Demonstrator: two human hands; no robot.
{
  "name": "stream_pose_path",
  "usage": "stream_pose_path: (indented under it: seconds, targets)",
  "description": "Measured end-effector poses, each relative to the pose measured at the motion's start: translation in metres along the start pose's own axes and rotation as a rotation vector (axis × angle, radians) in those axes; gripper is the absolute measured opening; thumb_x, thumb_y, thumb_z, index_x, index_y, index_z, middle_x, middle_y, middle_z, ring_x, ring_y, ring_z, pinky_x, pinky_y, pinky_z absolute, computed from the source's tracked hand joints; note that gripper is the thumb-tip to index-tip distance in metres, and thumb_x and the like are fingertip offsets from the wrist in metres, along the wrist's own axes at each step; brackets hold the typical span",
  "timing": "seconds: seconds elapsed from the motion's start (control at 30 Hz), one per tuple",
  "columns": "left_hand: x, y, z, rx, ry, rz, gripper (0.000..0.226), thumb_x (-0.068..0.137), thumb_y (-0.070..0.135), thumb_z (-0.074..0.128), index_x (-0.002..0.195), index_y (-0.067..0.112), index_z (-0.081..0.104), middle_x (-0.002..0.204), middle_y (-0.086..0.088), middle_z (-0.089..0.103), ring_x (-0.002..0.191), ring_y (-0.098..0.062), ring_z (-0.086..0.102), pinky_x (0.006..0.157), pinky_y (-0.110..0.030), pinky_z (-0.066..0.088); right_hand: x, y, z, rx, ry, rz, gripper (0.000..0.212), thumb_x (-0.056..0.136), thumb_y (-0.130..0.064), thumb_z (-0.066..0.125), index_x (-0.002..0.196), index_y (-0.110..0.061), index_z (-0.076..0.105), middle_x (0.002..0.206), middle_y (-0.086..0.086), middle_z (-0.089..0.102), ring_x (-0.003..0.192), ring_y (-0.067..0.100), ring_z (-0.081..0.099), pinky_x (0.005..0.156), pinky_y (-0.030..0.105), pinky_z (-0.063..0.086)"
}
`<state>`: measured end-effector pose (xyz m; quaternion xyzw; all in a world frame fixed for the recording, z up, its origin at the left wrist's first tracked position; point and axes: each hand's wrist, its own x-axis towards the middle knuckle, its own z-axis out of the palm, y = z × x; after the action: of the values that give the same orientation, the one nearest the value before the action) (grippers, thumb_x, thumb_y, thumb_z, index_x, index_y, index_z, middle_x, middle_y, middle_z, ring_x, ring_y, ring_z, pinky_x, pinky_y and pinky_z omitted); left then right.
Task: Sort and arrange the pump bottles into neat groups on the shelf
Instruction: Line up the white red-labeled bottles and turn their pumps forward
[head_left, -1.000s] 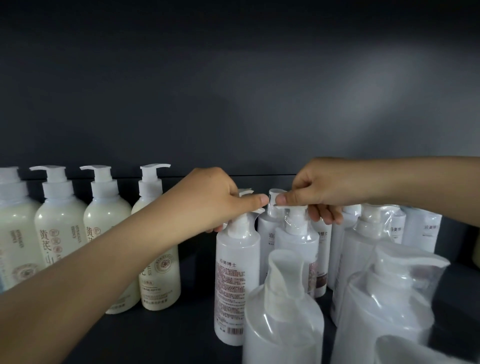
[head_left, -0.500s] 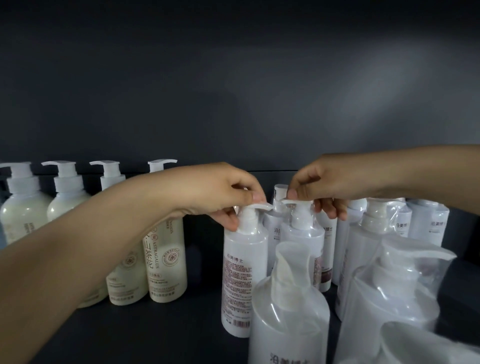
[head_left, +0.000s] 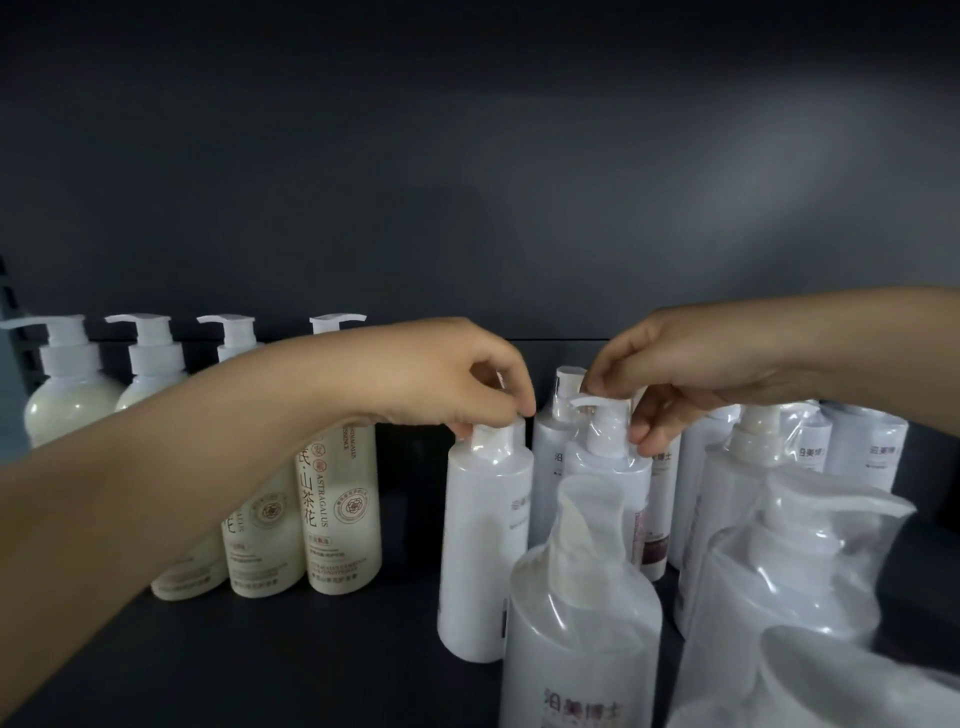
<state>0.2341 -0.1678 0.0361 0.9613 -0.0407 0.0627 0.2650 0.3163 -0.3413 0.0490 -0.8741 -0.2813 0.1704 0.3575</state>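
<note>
pump bottle (head_left: 485, 535), slim white matte cylinder, upright directly under left hand (head_left: 447, 379); fingers curled, pinching its pump top. second pump bottle (head_left: 623, 467), glossy film round pump, under right hand (head_left: 691, 364); fingertips pinch nozzle and collar. left of left hand: cream bottles (head_left: 337, 499), rounded shoulders, printed labels. nearer than both hands: fat wrapped bottles (head_left: 576, 623), crinkled clear plastic. dark matte shelf (head_left: 260, 654) beneath.
</note>
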Motion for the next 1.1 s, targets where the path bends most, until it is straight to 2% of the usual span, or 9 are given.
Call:
stream_pose_path:
  seconds: [0.13,0.27,0.5,0.67,0.77,0.87,0.97,1.03,1.1]
  targets:
    - [-0.01,-0.017,-0.006,-0.064,0.039,0.001,0.031,0.081,0.004,0.062,0.096,0.03,0.069,0.096,0.006,0.069,0.083,-0.012,0.068,0.092,-0.039,0.053,-0.001,-0.005,0.006,-0.034,0.014,0.001,0.02,0.09,-0.026,0.06,0.082,-0.008,0.059,0.072,0.006,0.049,0.048,0.017,0.054,0.055,0.028,0.059]
    - [-0.016,-0.028,-0.002,-0.137,0.11,-0.025,0.023,0.076,0.014,0.07,0.094,0.029,0.068,0.096,0.006,0.071,0.09,-0.015,0.069,0.088,-0.05,0.052,0.001,-0.007,0.011,-0.122,0.039,0.014,0.028,0.087,-0.037,0.061,0.083,-0.01,0.06,0.071,0.007,0.052,0.044,0.015,0.053,0.047,0.026,0.053]
    - [-0.013,-0.023,0.006,-0.062,0.219,-0.001,0.015,0.076,0.028,0.074,0.089,0.021,0.07,0.08,0.005,0.071,0.07,-0.01,0.068,0.081,-0.033,0.057,0.003,-0.015,0.012,-0.277,0.0,-0.047,0.026,0.079,-0.023,0.071,0.063,-0.011,0.055,0.05,-0.001,0.046,0.037,0.008,0.045,0.043,0.016,0.046]
    - [-0.014,-0.021,0.009,-0.087,0.185,0.067,0.012,0.078,0.026,0.071,0.09,0.024,0.07,0.081,0.01,0.068,0.067,0.004,0.062,0.069,-0.013,0.049,-0.002,-0.009,-0.001,-0.335,-0.064,-0.127,0.011,0.076,-0.009,0.072,0.087,-0.01,0.071,0.07,-0.004,0.063,0.053,0.002,0.056,0.052,0.012,0.046]
    - [-0.013,-0.022,0.011,-0.087,0.174,0.082,0.014,0.079,0.026,0.07,0.093,0.026,0.069,0.088,0.011,0.069,0.077,0.002,0.064,0.076,-0.014,0.049,0.0,0.005,-0.015,-0.292,-0.082,-0.17,0.037,0.074,0.0,0.073,0.099,-0.026,0.066,0.094,-0.003,0.067,0.075,0.004,0.062,0.066,0.014,0.051]
    - [-0.012,-0.021,0.013,-0.09,0.187,0.098,0.015,0.08,0.025,0.07,0.094,0.027,0.068,0.091,0.012,0.069,0.084,-0.002,0.064,0.08,-0.016,0.049,0.001,0.01,-0.023,-0.247,-0.124,-0.158,0.041,0.075,0.003,0.072,0.102,-0.026,0.062,0.104,0.002,0.067,0.085,0.008,0.064,0.07,0.016,0.054]
    - [-0.011,-0.022,0.013,-0.11,0.18,0.092,0.015,0.08,0.024,0.07,0.094,0.028,0.068,0.093,0.01,0.07,0.087,-0.005,0.066,0.083,-0.019,0.051,0.0,0.007,-0.018,-0.436,-0.084,-0.141,0.022,0.074,-0.018,0.078,0.093,-0.018,0.066,0.085,-0.002,0.066,0.064,0.0,0.064,0.061,0.018,0.053]
    - [-0.011,-0.023,0.011,-0.132,0.155,0.06,0.015,0.081,0.024,0.069,0.095,0.028,0.067,0.09,0.009,0.07,0.085,-0.008,0.068,0.081,-0.021,0.054,0.003,0.007,-0.014,-0.554,-0.05,-0.134,0.031,0.071,-0.031,0.079,0.082,-0.007,0.063,0.069,-0.001,0.065,0.055,0.005,0.066,0.057,0.024,0.055]
    - [-0.011,-0.023,0.009,-0.168,0.128,0.027,0.015,0.082,0.021,0.068,0.096,0.025,0.067,0.085,0.006,0.069,0.082,-0.014,0.069,0.079,-0.022,0.057,0.004,0.007,-0.012,-0.592,-0.033,-0.16,0.033,0.071,-0.032,0.079,0.069,-0.01,0.055,0.055,-0.005,0.065,0.057,0.008,0.068,0.056,0.025,0.051]
